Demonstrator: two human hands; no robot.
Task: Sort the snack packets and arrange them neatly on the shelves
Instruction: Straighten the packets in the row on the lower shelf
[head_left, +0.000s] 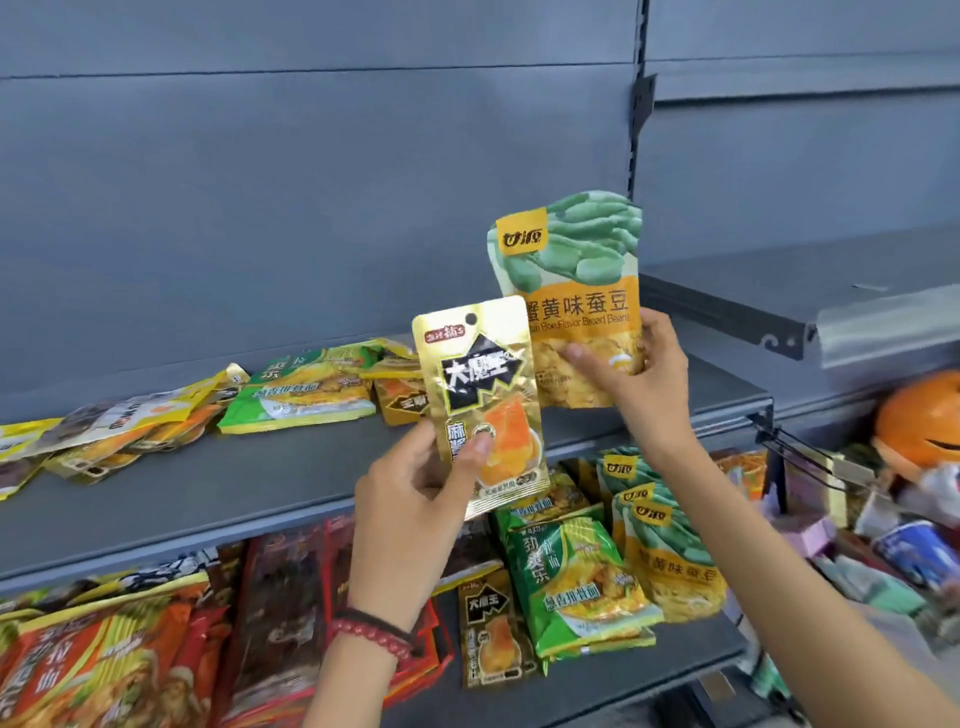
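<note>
My left hand (415, 493) grips a small gold packet (480, 374) with a black star label, held upright above the middle shelf (260, 467). My right hand (644, 374) holds a taller orange and green broad bean packet (571, 270) just behind and to the right of it. Loose snack packets (301, 384) lie in a jumble on the middle shelf at the left. On the lower shelf lie green packets (571, 587), more broad bean packets (670, 551), a small gold packet (493, 634) and red packets (130, 665).
A grey back panel (311, 182) rises behind the shelves. A neighbouring shelf (810, 306) juts out at the upper right, with a metal hook (810, 452) below it. An orange plush toy (919, 426) and mixed goods sit at the far right.
</note>
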